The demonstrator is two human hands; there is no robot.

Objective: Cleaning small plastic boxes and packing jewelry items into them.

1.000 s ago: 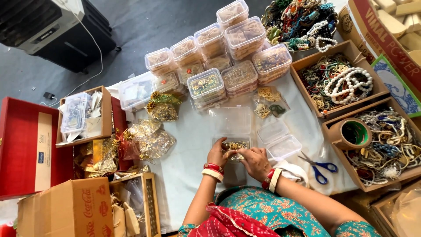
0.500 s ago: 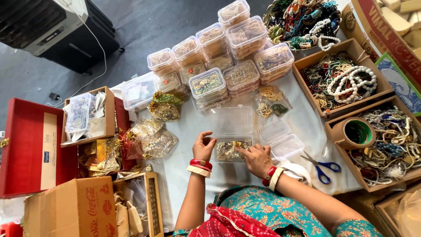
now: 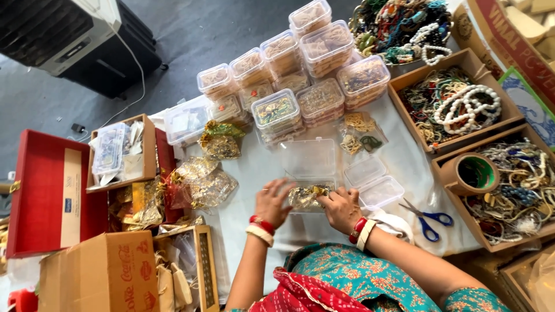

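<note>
The left hand (image 3: pixel 272 203) has come back down from its raised spot to the edge of the small clear box (image 3: pixel 306 196), fingers spread and touching it. The white cloth (image 3: pixel 399 167) on the floor carries stacked lidded containers (image 3: pixel 300 75) beyond. The box sits between both hands. The right hand (image 3: pixel 342 209) pinches gold jewellery (image 3: pixel 309 195) inside it. Blue-handled scissors (image 3: pixel 428 218) lie near the right wrist.

Blue-handled scissors (image 3: pixel 429 219) lie near a tape roll (image 3: pixel 468 173), with a red box (image 3: pixel 49 193) far left.
</note>
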